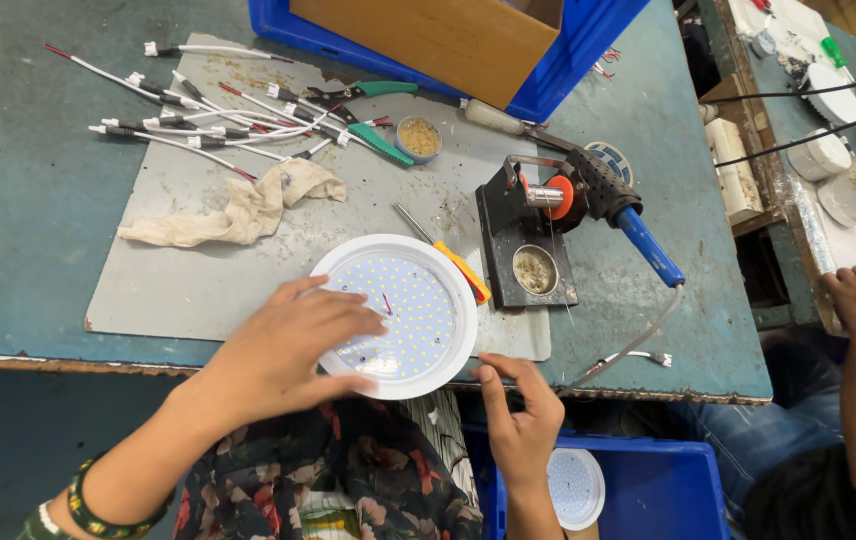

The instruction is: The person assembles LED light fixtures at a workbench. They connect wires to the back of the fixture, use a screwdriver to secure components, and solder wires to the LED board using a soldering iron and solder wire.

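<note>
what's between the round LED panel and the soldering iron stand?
In the head view, a screwdriver with a yellow-orange handle lies slantwise between the LED panel and the soldering iron stand, its handle end by the panel's rim.

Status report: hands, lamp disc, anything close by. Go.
Left hand flat on lamp disc. Right hand empty at table edge by the disc's rim. Screwdriver and soldering stand right beside disc.

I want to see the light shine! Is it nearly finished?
Not yet. Done: the LED board sits inside the round white lamp. In hand: the left hand rests on it, the right hand touches its edge. Left: the soldering iron rests in its stand, and the loose wires lie unattached.
</note>
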